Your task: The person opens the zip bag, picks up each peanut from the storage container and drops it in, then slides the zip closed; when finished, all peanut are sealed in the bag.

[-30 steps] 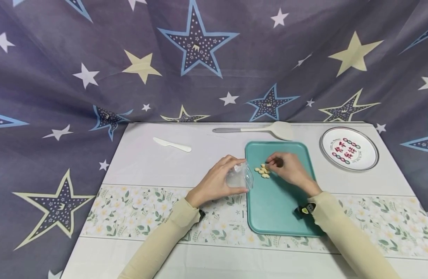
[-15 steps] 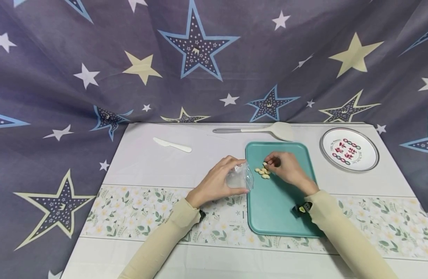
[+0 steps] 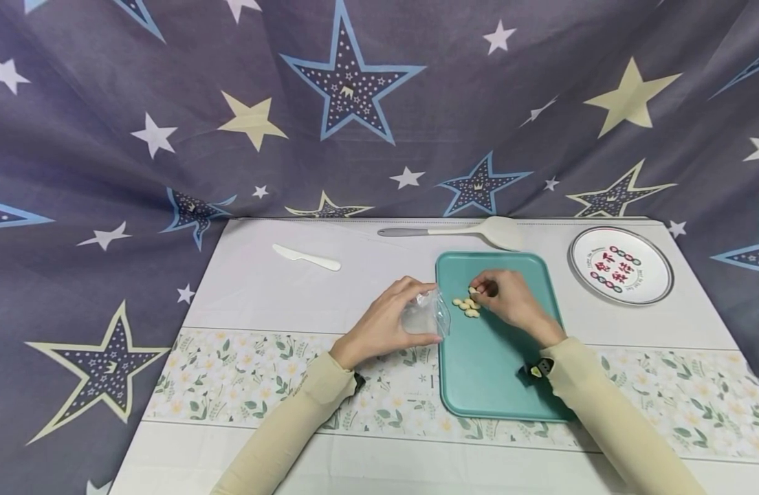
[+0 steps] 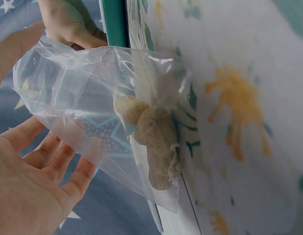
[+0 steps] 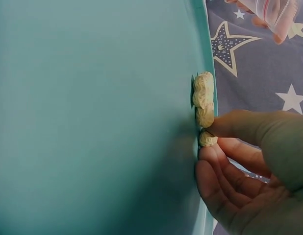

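Note:
My left hand holds a clear plastic zip bag at the tray's left edge, its mouth spread between thumb and fingers and facing right. In the left wrist view, several peanuts in their shells lie at the bottom of the bag. My right hand is low over the green tray. Its thumb and fingertips pinch a peanut at the tray surface, partly hidden by the fingers. A small pile of peanuts lies right beside these fingertips.
Behind the tray lies a pale spatula with a grey handle. A white plastic knife is at the back left of the table, and a round white plate with red print at the back right. A starry curtain hangs behind.
My right hand has shifted slightly at the pile, and the peanut at its fingertips now shows a little apart from the others. My left hand and the bag have stayed in place.

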Demonstrator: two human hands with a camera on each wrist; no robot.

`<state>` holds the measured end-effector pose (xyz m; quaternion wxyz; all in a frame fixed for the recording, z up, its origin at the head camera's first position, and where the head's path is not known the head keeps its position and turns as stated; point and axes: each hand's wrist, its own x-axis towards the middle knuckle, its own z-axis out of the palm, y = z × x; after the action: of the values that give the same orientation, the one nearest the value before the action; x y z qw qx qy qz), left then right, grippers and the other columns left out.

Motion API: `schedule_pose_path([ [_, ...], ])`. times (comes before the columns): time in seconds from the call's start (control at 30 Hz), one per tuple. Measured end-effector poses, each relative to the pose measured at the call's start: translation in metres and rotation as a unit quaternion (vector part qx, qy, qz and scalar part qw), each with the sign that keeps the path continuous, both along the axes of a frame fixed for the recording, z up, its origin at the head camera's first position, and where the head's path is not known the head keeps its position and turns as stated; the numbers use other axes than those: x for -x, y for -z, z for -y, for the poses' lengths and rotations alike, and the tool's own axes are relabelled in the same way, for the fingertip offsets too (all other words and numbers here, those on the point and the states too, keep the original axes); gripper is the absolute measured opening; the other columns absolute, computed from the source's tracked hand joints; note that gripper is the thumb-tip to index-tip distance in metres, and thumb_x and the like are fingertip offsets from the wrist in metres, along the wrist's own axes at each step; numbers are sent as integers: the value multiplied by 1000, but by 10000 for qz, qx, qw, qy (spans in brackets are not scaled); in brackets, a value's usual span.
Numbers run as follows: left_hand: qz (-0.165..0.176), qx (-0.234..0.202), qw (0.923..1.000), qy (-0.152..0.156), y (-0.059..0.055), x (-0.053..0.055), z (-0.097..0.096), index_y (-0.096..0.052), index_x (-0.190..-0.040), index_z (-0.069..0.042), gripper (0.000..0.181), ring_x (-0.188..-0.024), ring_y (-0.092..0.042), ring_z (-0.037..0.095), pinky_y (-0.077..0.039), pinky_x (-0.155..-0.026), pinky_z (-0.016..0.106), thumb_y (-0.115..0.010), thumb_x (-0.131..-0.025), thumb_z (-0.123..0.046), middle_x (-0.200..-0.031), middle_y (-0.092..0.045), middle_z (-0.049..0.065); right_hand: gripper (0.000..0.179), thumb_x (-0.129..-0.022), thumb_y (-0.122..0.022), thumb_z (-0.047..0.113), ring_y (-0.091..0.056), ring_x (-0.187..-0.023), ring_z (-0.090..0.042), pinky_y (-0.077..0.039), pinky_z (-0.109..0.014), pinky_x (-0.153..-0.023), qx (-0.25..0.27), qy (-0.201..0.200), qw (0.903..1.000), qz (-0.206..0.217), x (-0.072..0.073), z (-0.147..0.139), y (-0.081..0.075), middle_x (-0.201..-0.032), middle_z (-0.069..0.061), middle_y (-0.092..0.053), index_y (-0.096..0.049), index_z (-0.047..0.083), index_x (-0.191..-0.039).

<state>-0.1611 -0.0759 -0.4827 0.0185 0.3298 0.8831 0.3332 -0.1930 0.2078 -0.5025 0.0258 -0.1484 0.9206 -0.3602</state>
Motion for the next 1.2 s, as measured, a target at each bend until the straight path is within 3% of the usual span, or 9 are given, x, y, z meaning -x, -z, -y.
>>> schedule_pose_path([
  [0.53,-70,-19,10000,-6,1,1,0,-51,-153,-22,91,-113,-58,12,-53,-100,36,-90,-77,-53,-131,-59,-5,11,-93,-76,5,-69,-77,-17,-55,-22,-68,270,181,9992,-251,-7,-2,-5,-89,-9,-76,-77,3,-103],
  [0.83,-38,-56,10000,0,1,0,-1,-52,-153,-20,91,-111,-58,13,-54,-96,36,-91,-76,-51,-129,-59,-4,11,-91,-77,3,-70,-75,-16,-57,-20,-69,713,232,9967,-326,-21,0,-16,-88,-12,-77,-76,2,-102],
  [1.2,-65,-94,9999,23,3,0,-2,-52,-153,-23,91,-113,-58,13,-53,-98,37,-91,-76,-51,-132,-60,-3,13,-87,-79,0,-70,-70,-10,-60,-22,-67,1040,23,9944,-209,-38,14,-30,-87,-11,-78,-77,1,-100],
])
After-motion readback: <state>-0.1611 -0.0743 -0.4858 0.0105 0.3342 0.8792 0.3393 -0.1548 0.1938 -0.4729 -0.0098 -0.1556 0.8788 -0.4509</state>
